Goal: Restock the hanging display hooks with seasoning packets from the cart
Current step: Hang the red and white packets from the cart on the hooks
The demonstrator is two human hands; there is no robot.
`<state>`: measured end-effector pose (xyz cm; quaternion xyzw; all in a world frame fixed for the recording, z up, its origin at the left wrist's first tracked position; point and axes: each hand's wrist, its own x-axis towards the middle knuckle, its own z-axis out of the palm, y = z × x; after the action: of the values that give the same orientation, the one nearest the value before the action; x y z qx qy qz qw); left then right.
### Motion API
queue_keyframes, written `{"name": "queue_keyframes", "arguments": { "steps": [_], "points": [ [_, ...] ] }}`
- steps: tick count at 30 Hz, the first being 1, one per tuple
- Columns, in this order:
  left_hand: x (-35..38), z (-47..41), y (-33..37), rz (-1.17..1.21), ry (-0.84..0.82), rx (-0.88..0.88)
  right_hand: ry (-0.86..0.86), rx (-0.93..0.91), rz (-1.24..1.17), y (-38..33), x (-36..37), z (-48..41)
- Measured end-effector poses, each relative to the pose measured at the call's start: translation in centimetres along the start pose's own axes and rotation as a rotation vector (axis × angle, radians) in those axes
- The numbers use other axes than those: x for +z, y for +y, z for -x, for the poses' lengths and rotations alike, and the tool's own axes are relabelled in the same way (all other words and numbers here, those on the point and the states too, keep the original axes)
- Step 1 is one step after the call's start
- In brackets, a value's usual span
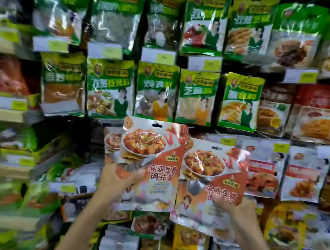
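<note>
Now the left hand (120, 180) grips the left packet (154, 158), the right hand (233, 205) the right packet (213, 176); a hole (157, 125) may miss its unseen hook, dropping the packet.

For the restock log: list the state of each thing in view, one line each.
left hand: holds the left packet low, thumb on its front.
right hand: holds the right packet low.
left packet: upright, raised before the display.
right packet: upright, beside it, slightly lower.
green packets: hanging in rows above.
</note>
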<state>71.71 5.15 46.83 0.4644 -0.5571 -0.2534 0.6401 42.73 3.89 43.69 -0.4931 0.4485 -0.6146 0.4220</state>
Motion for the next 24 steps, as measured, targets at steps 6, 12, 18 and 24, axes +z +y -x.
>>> {"name": "queue_keyframes", "arguments": {
  "steps": [6,12,18,24],
  "points": [
    [-13.4,-3.3,-3.6,-0.119,0.111,0.031,-0.104,0.074,-0.065,3.3,13.7,-0.2],
    [-21.7,-5.3,-7.4,-0.109,0.142,-0.049,-0.166,0.138,-0.063,5.6,20.0,0.1],
    [-21.8,-5.5,-10.2,-0.119,0.118,-0.141,-0.159,0.156,-0.028,5.9,20.1,-0.8],
    [-16.0,-7.9,-12.0,-0.086,0.054,-0.213,-0.107,0.146,-0.049,5.6,18.4,-2.7]
  ]
}}
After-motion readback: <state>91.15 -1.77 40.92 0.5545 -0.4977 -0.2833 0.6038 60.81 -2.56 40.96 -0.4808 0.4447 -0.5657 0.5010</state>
